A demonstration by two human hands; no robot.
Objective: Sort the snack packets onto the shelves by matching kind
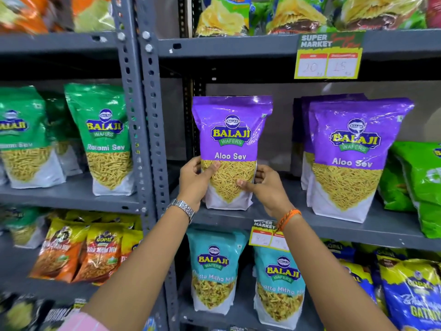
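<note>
A purple Aloo Sev packet (230,139) stands upright at the left end of the grey middle shelf (334,229). My left hand (194,181) grips its lower left side, thumb across the front. My right hand (267,187) holds its lower right side, one finger pressed on the front. Further right on the same shelf stand more purple Aloo Sev packets (353,158), one behind another, with a gap between them and the held packet.
Green Ratlami Sev packets (105,139) fill the left bay's shelf beyond the grey upright post (152,130). Teal Khatta Mitha packets (214,271) stand on the shelf below. Bright green bags (422,182) lie at far right. Price tags (328,58) hang on the shelf edges.
</note>
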